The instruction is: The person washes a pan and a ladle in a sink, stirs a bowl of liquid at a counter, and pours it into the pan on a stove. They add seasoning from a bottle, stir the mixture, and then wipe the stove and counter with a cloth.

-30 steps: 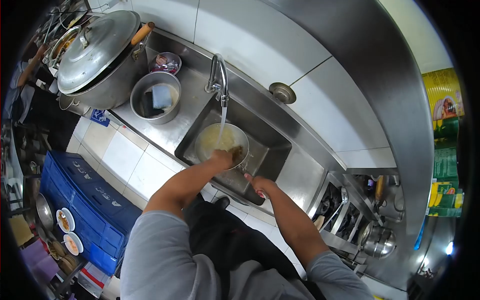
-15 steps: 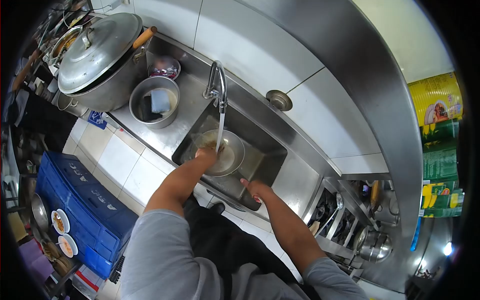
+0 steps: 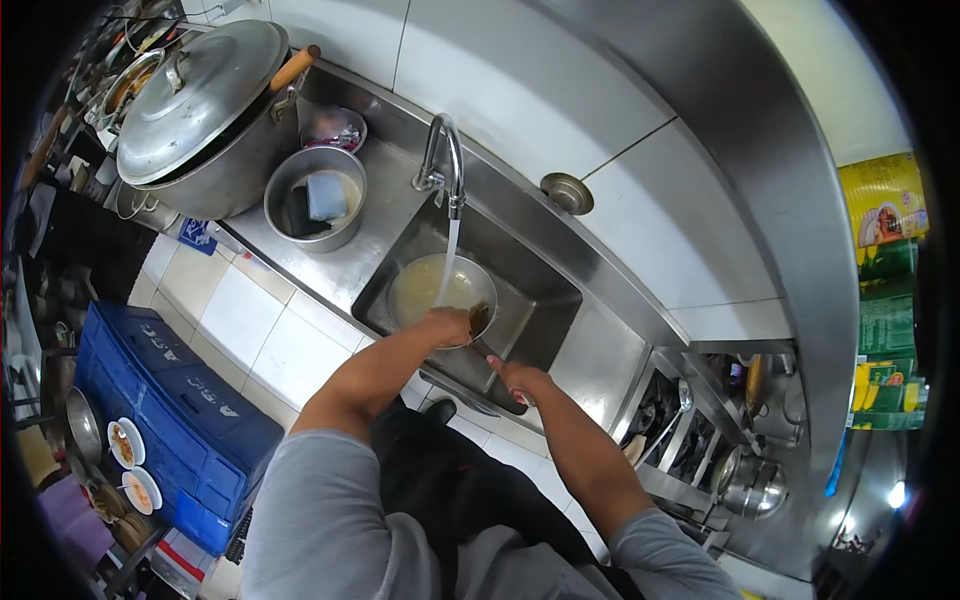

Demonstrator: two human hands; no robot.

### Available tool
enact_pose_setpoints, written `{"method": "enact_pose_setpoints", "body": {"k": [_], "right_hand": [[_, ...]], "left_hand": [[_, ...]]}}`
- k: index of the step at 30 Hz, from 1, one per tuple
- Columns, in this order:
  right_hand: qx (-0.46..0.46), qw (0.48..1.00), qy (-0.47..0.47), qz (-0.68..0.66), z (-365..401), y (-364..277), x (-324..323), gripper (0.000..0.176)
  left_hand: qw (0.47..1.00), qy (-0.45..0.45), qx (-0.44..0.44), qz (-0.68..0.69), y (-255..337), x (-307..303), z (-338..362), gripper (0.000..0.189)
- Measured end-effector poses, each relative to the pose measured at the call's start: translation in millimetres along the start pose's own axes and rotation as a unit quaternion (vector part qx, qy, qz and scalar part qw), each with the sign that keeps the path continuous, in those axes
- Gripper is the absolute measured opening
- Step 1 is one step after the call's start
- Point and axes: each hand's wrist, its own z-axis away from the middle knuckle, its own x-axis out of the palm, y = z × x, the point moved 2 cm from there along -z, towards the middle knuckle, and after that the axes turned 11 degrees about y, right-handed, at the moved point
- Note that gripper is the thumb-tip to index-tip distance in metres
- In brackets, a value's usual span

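Observation:
A round metal pan [image 3: 425, 283] sits in the sink [image 3: 555, 310] with cloudy, yellowish water in it. My right hand [image 3: 522, 382] is closed around the pan's handle [image 3: 484, 348], near the sink's front edge. My left hand [image 3: 452, 326] reaches into the near side of the pan, its fingers bent round a brown scrubber [image 3: 481, 318], partly hidden and blurred. Water runs from the tap [image 3: 446, 165] into the pan, just behind my left hand.
Left of the sink stands a metal pot [image 3: 348, 228] with a blue sponge [image 3: 326, 196] and a dark pad. Beyond it are a small bowl [image 3: 335, 128] and a large lidded pot [image 3: 205, 110]. Blue crates [image 3: 170, 400] stand lower left; stove burners [image 3: 665, 425] lie right.
My left hand has moved with the brown scrubber from the pan's middle left to its near right side. My right hand stays on the handle. The pan's water looks yellower.

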Motion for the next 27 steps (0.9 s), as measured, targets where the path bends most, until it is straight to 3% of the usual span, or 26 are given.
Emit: {"method": "enact_pose_setpoints", "body": {"k": [2, 5, 9, 11, 12, 14, 16, 18, 21, 23, 25, 27], "right_hand": [[0.035, 0.999, -0.003, -0.019, 18.9, -7.4, 3.2, 0.089], [0.053, 0.996, 0.001, -0.065, 16.1, -5.8, 6.0, 0.088], [0.023, 0.995, -0.044, -0.087, -0.8, 4.3, 8.1, 0.087], [0.031, 0.996, -0.035, -0.079, -10.2, 4.4, 15.1, 0.088], [0.043, 0.996, -0.025, -0.069, -11.7, 8.3, 21.5, 0.089], [0.056, 0.997, -0.017, -0.058, -4.9, 2.7, 22.3, 0.09], [0.063, 0.997, -0.002, -0.045, 7.6, -10.1, 11.0, 0.091], [0.026, 0.998, 0.02, -0.047, 25.4, -13.6, 5.1, 0.092], [0.045, 0.997, -0.006, -0.058, 8.6, -1.3, 7.7, 0.088], [0.031, 0.999, -0.001, -0.029, -1.2, -2.5, 15.3, 0.089], [0.023, 1.0, 0.0, -0.003, 0.1, -4.4, 23.1, 0.089], [0.067, 0.996, 0.013, -0.054, 12.3, -9.3, 20.1, 0.09]], "left_hand": [[0.962, 0.234, -0.046, -0.134, -29.4, 29.3, -56.9, 0.032], [0.957, 0.244, -0.055, -0.146, -66.5, 24.4, -62.3, 0.029], [0.971, 0.19, -0.047, -0.136, -51.7, 31.3, -16.8, 0.03], [0.97, 0.137, 0.102, -0.174, -26.2, 39.8, -7.7, 0.03], [0.97, 0.132, 0.104, -0.174, -22.3, 43.5, -15.0, 0.03], [0.952, 0.242, 0.033, -0.185, -27.0, 36.1, -56.0, 0.03], [0.951, 0.227, -0.017, -0.212, -58.1, 14.5, -68.5, 0.029], [0.96, 0.226, -0.072, -0.148, -75.6, -3.1, -44.5, 0.031], [0.971, 0.208, -0.06, -0.102, -52.3, 16.2, 2.0, 0.032], [0.983, 0.148, 0.067, -0.088, -43.1, 54.7, -16.3, 0.033], [0.977, 0.179, 0.032, -0.11, -13.4, 51.9, -30.6, 0.032], [0.969, 0.209, -0.002, -0.129, -19.8, 33.8, -41.9, 0.031]]}}
